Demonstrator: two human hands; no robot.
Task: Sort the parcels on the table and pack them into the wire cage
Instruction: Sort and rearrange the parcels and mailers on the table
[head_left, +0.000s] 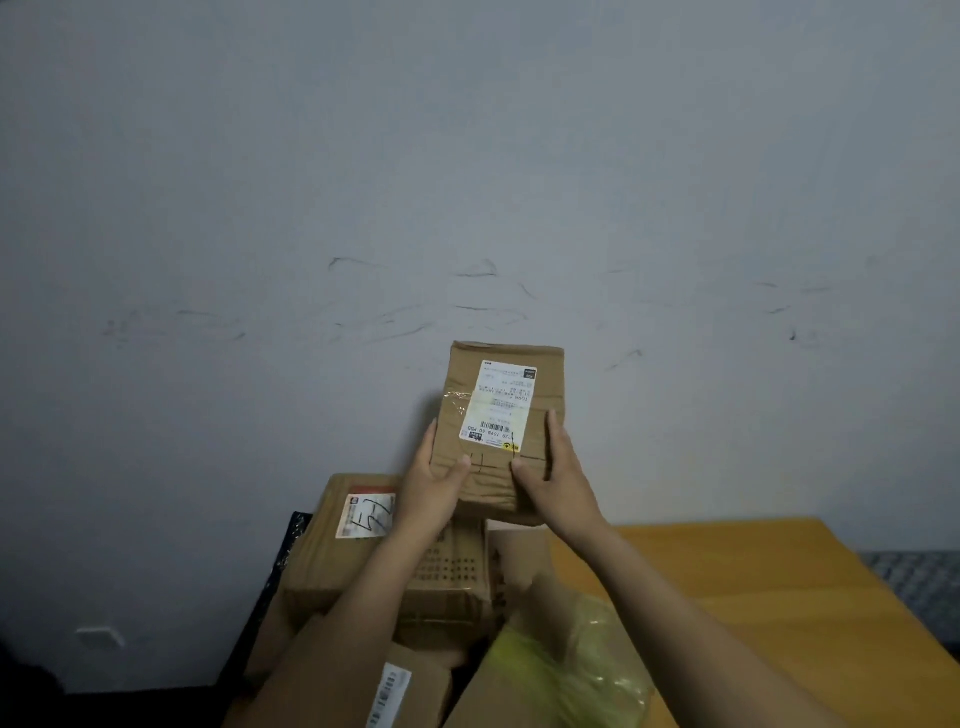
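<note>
A small brown cardboard parcel with a white shipping label is held up in front of the grey wall. My left hand grips its lower left side, thumb on the front face. My right hand grips its lower right side the same way. Below it on the table lie other parcels: a larger carton with a red-and-white label, a small box with a barcode label at the bottom edge, and a carton with a yellow-green plastic bag on it. No wire cage is in view.
The yellow wooden table stretches to the right. A black bubble-wrap mailer leans at the left of the pile. A white wall socket is low on the wall at left. Blue-grey patterned fabric shows at far right.
</note>
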